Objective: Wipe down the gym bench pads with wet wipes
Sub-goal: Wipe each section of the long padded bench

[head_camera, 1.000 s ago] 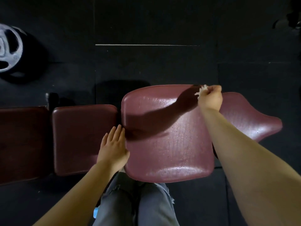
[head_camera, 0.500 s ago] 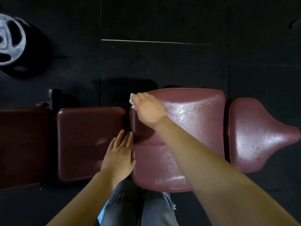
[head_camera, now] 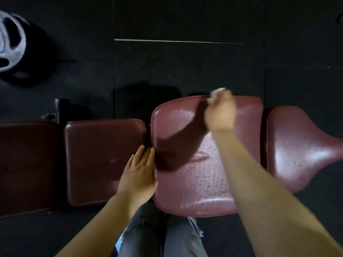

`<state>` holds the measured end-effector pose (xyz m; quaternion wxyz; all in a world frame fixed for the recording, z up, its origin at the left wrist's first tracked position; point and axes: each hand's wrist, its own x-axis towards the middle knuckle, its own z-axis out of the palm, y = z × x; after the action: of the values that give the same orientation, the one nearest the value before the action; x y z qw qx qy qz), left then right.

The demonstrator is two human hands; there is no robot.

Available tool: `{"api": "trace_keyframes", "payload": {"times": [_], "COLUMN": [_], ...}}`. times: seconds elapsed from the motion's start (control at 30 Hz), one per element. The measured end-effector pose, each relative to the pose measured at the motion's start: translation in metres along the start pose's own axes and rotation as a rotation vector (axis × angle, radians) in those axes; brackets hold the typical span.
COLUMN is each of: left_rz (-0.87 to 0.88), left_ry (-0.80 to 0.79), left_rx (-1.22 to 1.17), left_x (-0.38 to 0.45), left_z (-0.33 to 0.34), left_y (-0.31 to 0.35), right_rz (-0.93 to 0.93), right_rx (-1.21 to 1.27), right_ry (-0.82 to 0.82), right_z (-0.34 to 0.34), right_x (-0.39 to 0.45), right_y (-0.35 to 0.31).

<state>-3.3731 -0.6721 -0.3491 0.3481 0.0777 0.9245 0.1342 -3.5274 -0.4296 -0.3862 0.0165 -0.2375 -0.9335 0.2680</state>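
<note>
The right hand (head_camera: 220, 113) is sitting at the far edge of the large maroon pad (head_camera: 200, 164), fingers curled round a bunched white wet wipe (head_camera: 216, 93), which is poking out past the knuckles right at the pad's far rim. The hand is motion-blurred, so the finger positions on the wipe are hard to make out. The left hand (head_camera: 138, 175) is lying flat, fingers straight and together, holding nothing, on the right-hand edge of the smaller square pad (head_camera: 104, 160), fingertips reaching the narrow gap between that pad and the large one.

Beyond the far edge the dark rubber floor (head_camera: 185, 67) is lying open, crossed by one thin pale line. To the right, a tapered seat pad (head_camera: 300, 145) is sitting just beside the large pad, a slim gap between them. A grey weight plate (head_camera: 11, 41) is lying well apart at the upper left, cut off by the frame.

Against half a second ago, the right hand is now further right along the far edge; it was then at the pad's far left corner. A full second ago it was at the far right corner. The left hand is staying in the same place.

A darker pad (head_camera: 24, 164) at far left is running out of frame. The right forearm is covering part of the large pad's right side, its shadow darkening the left half. Grey trousers (head_camera: 159, 236) are showing below the near edge.
</note>
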Motion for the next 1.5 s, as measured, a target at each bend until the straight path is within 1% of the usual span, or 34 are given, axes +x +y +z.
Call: {"api": "trace_keyframes", "payload": {"times": [0.07, 0.13, 0.17, 0.2, 0.23, 0.3, 0.33, 0.4, 0.43, 0.47, 0.5, 0.53, 0.57, 0.6, 0.67, 0.73, 0.8, 0.83, 0.87, 0.9, 0.93, 1.0, 1.03, 1.07, 1.1, 1.13, 1.17, 1.23, 1.3, 1.33, 1.37, 1.4, 1.43, 1.5], "left_rz": [-0.013, -0.007, -0.007, -0.008, -0.011, -0.012, -0.012, -0.020, -0.024, -0.025, -0.026, -0.029, -0.034, -0.038, -0.040, -0.038, -0.037, -0.038, -0.040, -0.041, -0.044, -0.047, -0.042, -0.035, -0.028, -0.023, -0.016, 0.003, 0.014, 0.015, 0.013, 0.012, 0.013, 0.033], "left_ry": [-0.009, -0.028, -0.036, -0.038, -0.039, -0.038, -0.040, -0.040, -0.039, -0.037, -0.037, -0.034, -0.030, -0.030, -0.025, -0.032, -0.028, -0.016, -0.012, -0.012, -0.015, -0.018, -0.018, -0.017, -0.010, 0.000, 0.011, 0.032, 0.032, 0.030, 0.032, 0.033, 0.032, 0.037], "left_rx": [0.002, 0.027, 0.037, 0.041, 0.036, 0.016, 0.015, 0.008, 0.001, -0.002, -0.002, -0.004, -0.009, -0.011, 0.002, 0.024, 0.026, 0.017, 0.009, 0.004, -0.003, -0.026, -0.028, -0.024, -0.022, -0.023, -0.025, -0.010, 0.007, 0.003, -0.002, -0.004, -0.005, -0.008], "left_x": [0.001, 0.000, 0.000, 0.000, 0.000, 0.000, 0.000, -0.001, -0.001, -0.001, -0.002, -0.002, -0.002, -0.002, -0.003, -0.003, -0.003, -0.002, -0.002, -0.001, -0.001, -0.002, -0.002, -0.003, -0.004, -0.004, -0.005, -0.006, -0.006, -0.006, -0.005, -0.005, -0.005, -0.005], "left_z": [0.001, 0.001, 0.000, -0.001, -0.001, -0.002, -0.001, -0.001, -0.001, -0.001, 0.000, 0.000, 0.001, 0.001, 0.000, 0.000, 0.001, 0.002, 0.003, 0.003, 0.003, 0.001, 0.001, 0.000, 0.000, 0.002, 0.003, 0.006, 0.008, 0.008, 0.009, 0.009, 0.010, 0.009], "left_y": [0.000, 0.001, 0.000, 0.000, 0.000, 0.000, 0.000, 0.000, 0.001, 0.001, 0.001, 0.002, 0.002, 0.003, 0.006, 0.007, 0.006, 0.005, 0.005, 0.005, 0.005, 0.006, 0.007, 0.008, 0.008, 0.007, 0.006, 0.004, 0.002, 0.002, 0.002, 0.003, 0.003, 0.002], "right_rz": [-0.393, -0.817, -0.956, -0.996, -0.967, -0.768, -0.579, -0.077, 0.175, 0.339, 0.393, 0.392, 0.334, 0.237, -0.022, -0.355, -0.712, -0.856, -0.965, -1.010, -0.985, -0.794, -0.646, -0.445, -0.201, 0.039, 0.196, 0.288, 0.287, 0.235, 0.143, 0.017, -0.144, -0.580], "right_rx": [-0.019, -0.138, -0.163, -0.150, -0.123, -0.177, -0.219, -0.239, -0.241, -0.230, -0.223, -0.181, -0.130, -0.079, -0.043, -0.014, -0.037, -0.075, -0.107, -0.104, -0.087, -0.119, -0.158, -0.196, -0.227, -0.231, -0.211, -0.149, -0.058, -0.019, 0.013, 0.028, -0.001, -0.124], "right_ry": [-0.208, -0.476, -0.569, -0.591, -0.555, -0.392, -0.279, -0.073, -0.024, 0.008, 0.021, 0.031, 0.047, 0.065, 0.006, -0.229, -0.565, -0.688, -0.732, -0.715, -0.687, -0.544, -0.412, -0.294, -0.227, -0.201, -0.177, -0.110, -0.002, 0.040, 0.038, -0.023, -0.153, -0.501], "right_z": [0.018, 0.027, 0.026, 0.019, 0.012, -0.007, -0.020, -0.050, -0.062, -0.068, -0.069, -0.064, -0.057, -0.047, -0.019, 0.007, 0.024, 0.028, 0.030, 0.025, 0.017, -0.008, -0.024, -0.043, -0.062, -0.078, -0.086, -0.075, -0.048, -0.032, -0.016, 0.000, 0.014, 0.030], "right_x": [-0.053, -0.088, -0.090, -0.079, -0.063, -0.030, -0.015, 0.006, 0.009, 0.006, 0.002, -0.003, -0.008, -0.015, -0.040, -0.076, -0.111, -0.119, -0.116, -0.104, -0.088, -0.054, -0.037, -0.024, -0.017, -0.019, -0.027, -0.046, -0.063, -0.071, -0.082, -0.094, -0.109, -0.136], "right_y": [-0.038, -0.045, -0.040, -0.033, -0.023, 0.007, 0.029, 0.080, 0.103, 0.119, 0.127, 0.127, 0.116, 0.102, 0.063, 0.015, -0.024, -0.033, -0.034, -0.030, -0.022, 0.007, 0.034, 0.065, 0.096, 0.120, 0.135, 0.134, 0.098, 0.076, 0.052, 0.030, 0.009, -0.018]}}
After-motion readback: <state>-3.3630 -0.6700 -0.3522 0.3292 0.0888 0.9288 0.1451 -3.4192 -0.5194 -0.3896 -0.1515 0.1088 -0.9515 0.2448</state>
